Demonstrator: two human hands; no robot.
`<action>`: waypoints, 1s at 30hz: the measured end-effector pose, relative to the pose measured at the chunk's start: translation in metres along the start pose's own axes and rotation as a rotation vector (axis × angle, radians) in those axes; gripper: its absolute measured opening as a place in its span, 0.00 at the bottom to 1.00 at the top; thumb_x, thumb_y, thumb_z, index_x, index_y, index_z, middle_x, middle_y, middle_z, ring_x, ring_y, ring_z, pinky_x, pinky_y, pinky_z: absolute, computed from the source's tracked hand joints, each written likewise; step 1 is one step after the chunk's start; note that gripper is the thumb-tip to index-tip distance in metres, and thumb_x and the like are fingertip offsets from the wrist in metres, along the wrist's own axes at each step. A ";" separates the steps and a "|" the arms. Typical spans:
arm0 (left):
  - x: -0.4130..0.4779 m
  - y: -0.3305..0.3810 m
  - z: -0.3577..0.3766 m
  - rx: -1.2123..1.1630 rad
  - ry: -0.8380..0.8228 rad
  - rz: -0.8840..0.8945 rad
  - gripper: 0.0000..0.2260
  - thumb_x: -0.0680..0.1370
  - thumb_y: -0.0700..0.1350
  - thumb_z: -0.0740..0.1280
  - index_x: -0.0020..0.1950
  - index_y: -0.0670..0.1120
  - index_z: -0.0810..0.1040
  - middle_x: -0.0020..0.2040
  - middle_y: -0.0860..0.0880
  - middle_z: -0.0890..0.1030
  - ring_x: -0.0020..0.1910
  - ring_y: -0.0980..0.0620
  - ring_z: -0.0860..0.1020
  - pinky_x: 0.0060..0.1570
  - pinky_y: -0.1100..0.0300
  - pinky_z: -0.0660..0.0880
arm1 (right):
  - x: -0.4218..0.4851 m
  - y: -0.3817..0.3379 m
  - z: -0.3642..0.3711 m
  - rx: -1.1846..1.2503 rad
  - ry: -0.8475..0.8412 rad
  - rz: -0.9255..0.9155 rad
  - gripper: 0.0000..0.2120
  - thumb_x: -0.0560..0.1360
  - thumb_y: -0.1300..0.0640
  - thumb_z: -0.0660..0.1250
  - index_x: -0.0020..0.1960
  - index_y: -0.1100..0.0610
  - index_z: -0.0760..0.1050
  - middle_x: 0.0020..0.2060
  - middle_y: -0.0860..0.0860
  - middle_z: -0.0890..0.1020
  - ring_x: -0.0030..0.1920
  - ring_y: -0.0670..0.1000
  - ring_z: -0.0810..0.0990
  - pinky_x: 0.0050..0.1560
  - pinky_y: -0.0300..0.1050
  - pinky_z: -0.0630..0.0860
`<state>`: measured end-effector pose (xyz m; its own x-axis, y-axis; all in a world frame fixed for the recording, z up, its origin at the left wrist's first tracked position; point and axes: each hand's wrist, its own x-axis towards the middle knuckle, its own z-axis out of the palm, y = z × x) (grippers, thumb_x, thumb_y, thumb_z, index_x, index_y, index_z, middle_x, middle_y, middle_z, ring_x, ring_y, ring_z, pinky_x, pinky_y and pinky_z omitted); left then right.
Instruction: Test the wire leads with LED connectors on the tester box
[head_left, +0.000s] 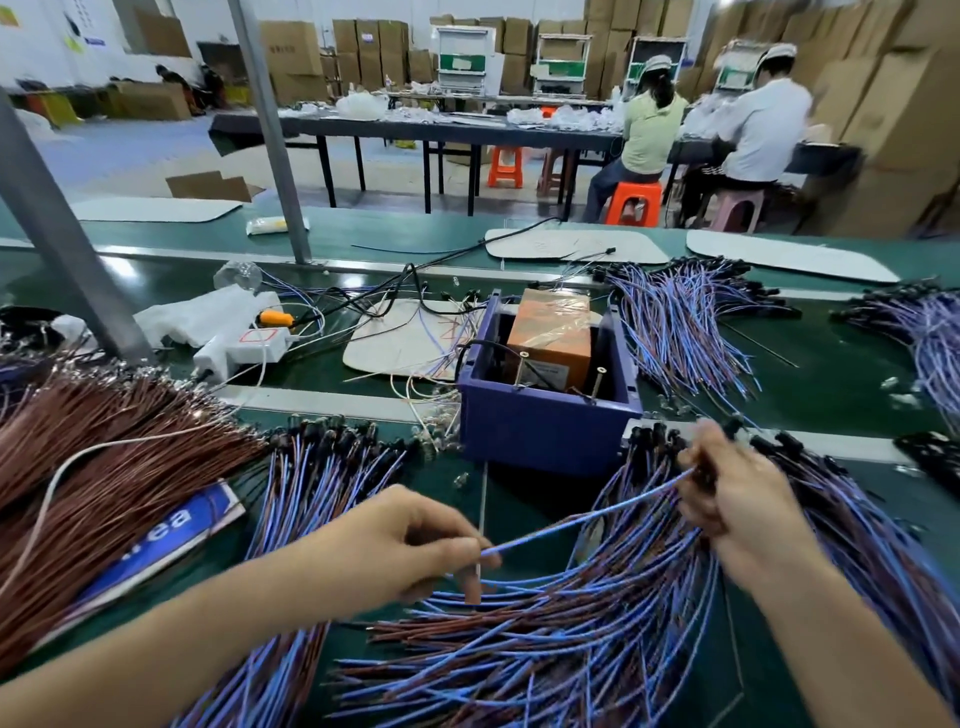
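One blue wire lead (587, 517) stretches between my hands above the green bench. My left hand (415, 540) pinches its bare end at the lower centre. My right hand (737, 488) grips its dark LED connector end at the right, over a big pile of blue and red leads (545, 639). The tester box (545, 384), a blue plastic bin holding an orange block and two upright metal pins, stands just beyond my hands, apart from the lead.
Another heap of blue leads (317, 478) lies left of the box, brown wires (104, 457) at far left, more leads (685, 322) behind right. A white power strip (239, 348) and a grey post (57, 228) stand at the left. Two seated people (727, 119) work at a far table.
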<state>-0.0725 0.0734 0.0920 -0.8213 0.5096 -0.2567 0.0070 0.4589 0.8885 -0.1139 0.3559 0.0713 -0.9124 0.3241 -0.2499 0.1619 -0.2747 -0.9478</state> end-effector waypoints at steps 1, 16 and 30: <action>-0.005 -0.002 -0.005 0.015 -0.016 -0.015 0.08 0.80 0.42 0.63 0.50 0.48 0.83 0.40 0.49 0.85 0.26 0.58 0.69 0.27 0.68 0.66 | 0.010 -0.003 -0.010 -0.072 0.013 -0.025 0.14 0.81 0.52 0.61 0.40 0.58 0.70 0.31 0.52 0.72 0.17 0.41 0.64 0.16 0.33 0.61; 0.016 0.043 -0.010 0.520 0.189 0.227 0.07 0.78 0.44 0.66 0.54 0.53 0.76 0.33 0.55 0.83 0.24 0.63 0.71 0.27 0.74 0.64 | -0.007 -0.019 0.009 -0.827 0.363 -0.640 0.31 0.74 0.51 0.70 0.73 0.59 0.65 0.72 0.57 0.65 0.70 0.57 0.67 0.69 0.48 0.64; 0.059 0.034 0.016 -0.114 0.653 0.291 0.09 0.74 0.39 0.70 0.51 0.50 0.78 0.37 0.48 0.83 0.36 0.53 0.81 0.41 0.60 0.80 | -0.060 0.020 0.083 -0.178 -0.257 -0.324 0.09 0.75 0.67 0.68 0.44 0.54 0.82 0.36 0.49 0.86 0.38 0.46 0.84 0.39 0.33 0.78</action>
<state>-0.1115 0.1304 0.1010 -0.9687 0.0445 0.2444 0.2471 0.2742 0.9294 -0.0869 0.2561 0.0841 -0.9868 0.1258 0.1017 -0.1061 -0.0283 -0.9940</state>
